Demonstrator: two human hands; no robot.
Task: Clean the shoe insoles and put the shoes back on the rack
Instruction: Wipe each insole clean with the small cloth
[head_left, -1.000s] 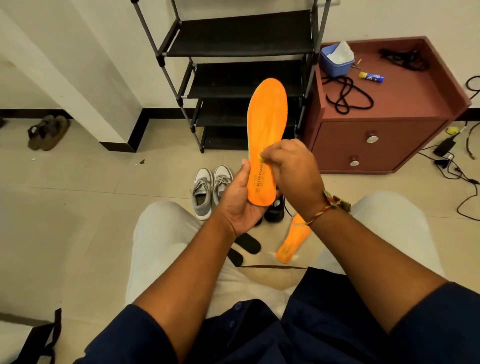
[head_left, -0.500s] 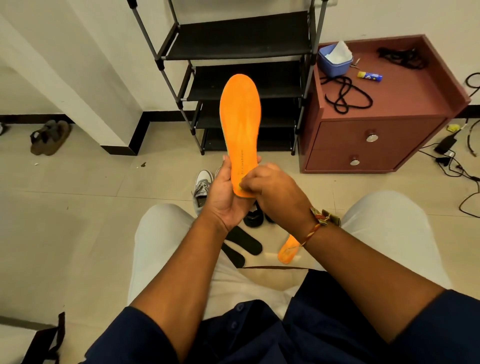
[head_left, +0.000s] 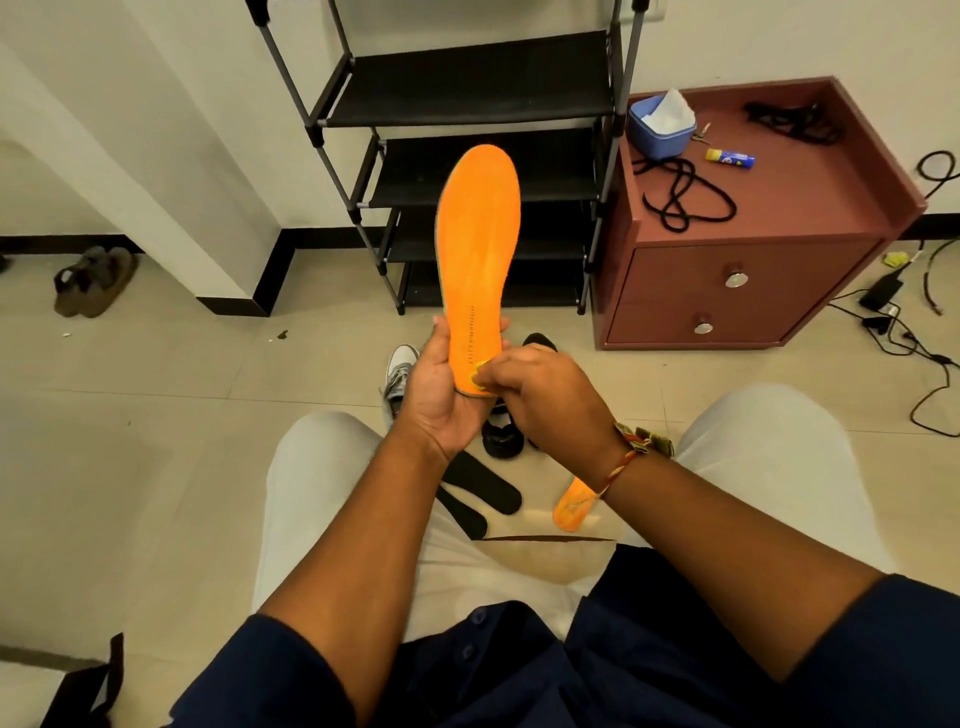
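Roughly mid-task, by the look of it: the left hand (head_left: 441, 395) is wrapped round the heel end of a long orange foam insole (head_left: 478, 249), holding it upright in the air in front of the black metal-framed shoe rack (head_left: 467, 88). The right hand (head_left: 540, 395) pinches a small yellow-green wad (head_left: 478, 373) against the insole's heel; what the wad is made of I cannot tell. I judge that this insole is being wiped and that most of the job is left. A second orange insole (head_left: 571, 506) lies on the tiled floor under the right wrist and two flat black insoles (head_left: 485, 486) lie near it; whether any is clean cannot be told. A pair of grey lace-up sneakers (head_left: 401, 366) and black shoes (head_left: 501, 439) stand on the floor behind the hands, and no shoe is back on the rack yet. On the maroon wooden cabinet (head_left: 779, 197) just right of the rack, a small blue plastic tub (head_left: 649, 137) holds a crumpled white tissue or cloth (head_left: 670, 109); the cabinet's two drawers are shut.
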